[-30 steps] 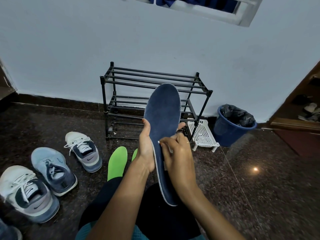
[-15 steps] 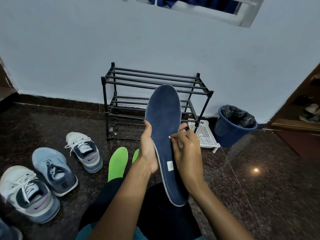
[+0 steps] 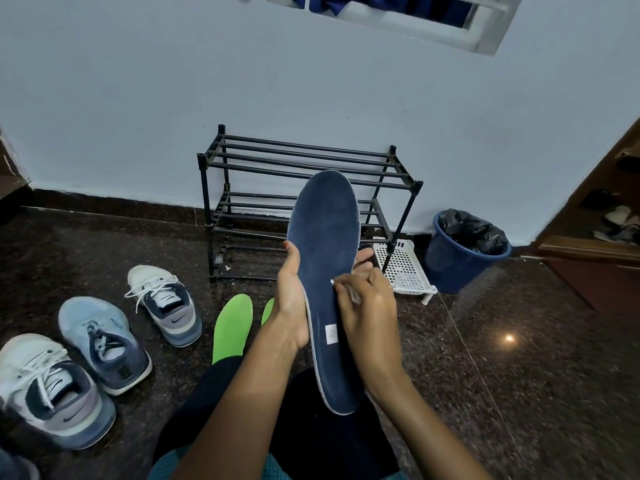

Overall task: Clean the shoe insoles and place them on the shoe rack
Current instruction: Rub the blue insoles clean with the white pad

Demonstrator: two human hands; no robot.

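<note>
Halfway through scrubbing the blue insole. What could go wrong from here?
1. The left hand grips the blue insole only at mid-length; pressure from the small white tool in the right hand might flex it or twist it loose.
2. The green insoles lie on the floor below, so loosened dirt may fall on them.
3. The shoe rack has spaced bars; an insole might slip through.

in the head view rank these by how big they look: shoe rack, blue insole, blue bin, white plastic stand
1. shoe rack
2. blue insole (held near the camera, so it looks big)
3. blue bin
4. white plastic stand
</note>
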